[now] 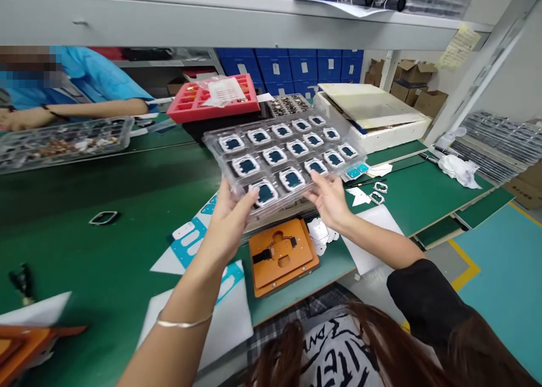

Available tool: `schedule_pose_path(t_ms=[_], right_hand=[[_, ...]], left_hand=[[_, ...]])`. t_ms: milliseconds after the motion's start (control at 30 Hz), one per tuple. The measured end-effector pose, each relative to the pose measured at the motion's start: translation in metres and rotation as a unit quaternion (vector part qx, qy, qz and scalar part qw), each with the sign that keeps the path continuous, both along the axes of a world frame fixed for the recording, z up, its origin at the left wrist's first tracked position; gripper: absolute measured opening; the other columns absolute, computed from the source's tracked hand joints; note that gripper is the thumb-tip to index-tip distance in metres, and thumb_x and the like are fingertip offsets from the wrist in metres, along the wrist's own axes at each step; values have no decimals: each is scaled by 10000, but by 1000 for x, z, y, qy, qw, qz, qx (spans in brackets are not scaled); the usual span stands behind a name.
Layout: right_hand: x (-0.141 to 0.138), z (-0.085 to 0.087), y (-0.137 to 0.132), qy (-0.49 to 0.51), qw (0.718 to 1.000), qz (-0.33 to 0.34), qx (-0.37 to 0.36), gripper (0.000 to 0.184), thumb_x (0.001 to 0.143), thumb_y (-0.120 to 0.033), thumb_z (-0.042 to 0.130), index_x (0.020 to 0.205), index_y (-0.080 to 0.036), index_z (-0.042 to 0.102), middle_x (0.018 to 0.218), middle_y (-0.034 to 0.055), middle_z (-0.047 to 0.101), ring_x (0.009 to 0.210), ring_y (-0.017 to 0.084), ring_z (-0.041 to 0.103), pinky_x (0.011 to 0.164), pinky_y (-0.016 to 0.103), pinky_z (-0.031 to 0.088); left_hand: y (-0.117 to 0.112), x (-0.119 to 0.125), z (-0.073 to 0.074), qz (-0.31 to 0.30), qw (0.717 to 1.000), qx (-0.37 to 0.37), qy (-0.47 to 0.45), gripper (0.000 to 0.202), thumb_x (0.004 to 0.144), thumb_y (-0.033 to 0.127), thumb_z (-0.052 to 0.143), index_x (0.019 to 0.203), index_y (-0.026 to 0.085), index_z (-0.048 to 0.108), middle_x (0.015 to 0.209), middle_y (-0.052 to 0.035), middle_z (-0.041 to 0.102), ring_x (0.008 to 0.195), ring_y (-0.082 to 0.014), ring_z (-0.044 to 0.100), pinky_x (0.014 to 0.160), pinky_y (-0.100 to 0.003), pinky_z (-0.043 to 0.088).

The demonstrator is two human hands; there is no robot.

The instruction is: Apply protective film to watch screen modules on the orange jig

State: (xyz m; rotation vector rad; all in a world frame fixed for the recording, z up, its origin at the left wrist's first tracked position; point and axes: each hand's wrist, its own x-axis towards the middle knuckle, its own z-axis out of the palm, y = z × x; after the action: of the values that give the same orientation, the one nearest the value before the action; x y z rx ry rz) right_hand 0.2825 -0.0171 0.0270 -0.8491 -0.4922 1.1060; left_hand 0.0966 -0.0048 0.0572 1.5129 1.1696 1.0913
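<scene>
Clear blister tray (220,164) up in air over green ESD mat bench (105,251), not resting on anything; exact tilt hard to judge from head cam. White-framed parts (274,155) w/ dark teal centres: 3 rows x 5 = 15, one per pocket, no empty pocket visible. L hand (231,220) and R hand (330,199) apart, each clamped on tray's near edge. Best handling, by the look of it: grip on rim only, fingers off parts, tray kept level, both hands taking equal weight so all 15 stay seated.

Directly below: 1 orange jig (282,257) w/ black strap, plus 1 more orange jig (29,342) cut off at lower L. Near R hand: 2 small white frames (378,192). On mat at L: 1 black-rimmed frame (104,218). Blue-and-white sheets (186,246) under L forearm.

Further out: 1 red tray (186,107) w/ paper on top, 1 white foam box (381,141) w/ lid half open, 1 crumpled white cloth (459,169). At L, co-worker's hand (17,118) beside 1 more clear tray (68,160) of mixed small parts. Behind: row of blue bins (275,65), cardboard cartons (415,82); exact counts unclear.
</scene>
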Motion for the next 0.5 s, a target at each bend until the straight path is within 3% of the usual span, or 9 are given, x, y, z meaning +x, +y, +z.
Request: schedule_pose_path(t_ms=[100, 233, 300, 367, 433, 500], right_hand=[[-22, -7, 5, 8, 998, 67, -17, 399, 797, -274, 734, 872, -278, 342, 956, -45, 653, 934, 137, 691, 869, 356, 614], [-11, -1, 7, -43, 976, 211, -41, 289, 819, -228, 734, 835, -250, 446, 871, -7, 688, 927, 149, 721, 963, 369, 595], [8, 8, 4, -98, 948, 297, -57, 201, 812, -235, 753, 835, -209, 555, 873, 53, 725, 902, 190, 741, 925, 390, 615], [35, 19, -2, -170, 914, 359, -81, 210, 793, -283, 782, 898, -161, 648, 875, 105, 751, 831, 236, 752, 812, 431, 648], [68, 26, -11, -259, 886, 369, -108, 345, 768, -325, 803, 1046, -155, 691, 833, 88, 759, 695, 233, 735, 660, 422, 651], [104, 27, -22, -359, 867, 320, -130, 388, 783, -384, 777, 1109, -188, 702, 797, 52, 754, 589, 186, 683, 559, 342, 608]], left_hand=[[15, -10, -4, 55, 998, -14, -26, 546, 792, 312, 561, 1335, 256, 553, 1338, -28, 650, 1280, -298, 589, 1124, -434, 479], [45, -37, -21, 80, 996, -40, 8, 550, 751, 295, 517, 1287, 214, 607, 1267, -35, 691, 1246, -301, 600, 1142, -450, 448], [60, -46, -30, 71, 996, -47, 37, 573, 744, 306, 492, 1294, 191, 604, 1247, -56, 696, 1234, -304, 601, 1121, -461, 466], [71, -50, -40, 89, 989, -33, 109, 573, 760, 329, 487, 1306, 194, 597, 1354, -70, 631, 1318, -321, 525, 1158, -480, 424], [77, -52, -49, 127, 975, -19, 179, 564, 788, 359, 499, 1321, 202, 591, 1508, -83, 487, 1432, -359, 375, 1224, -521, 314], [77, -58, -57, 149, 966, -16, 212, 579, 829, 418, 498, 1360, 195, 563, 1596, -102, 342, 1489, -399, 242, 1258, -560, 201]])
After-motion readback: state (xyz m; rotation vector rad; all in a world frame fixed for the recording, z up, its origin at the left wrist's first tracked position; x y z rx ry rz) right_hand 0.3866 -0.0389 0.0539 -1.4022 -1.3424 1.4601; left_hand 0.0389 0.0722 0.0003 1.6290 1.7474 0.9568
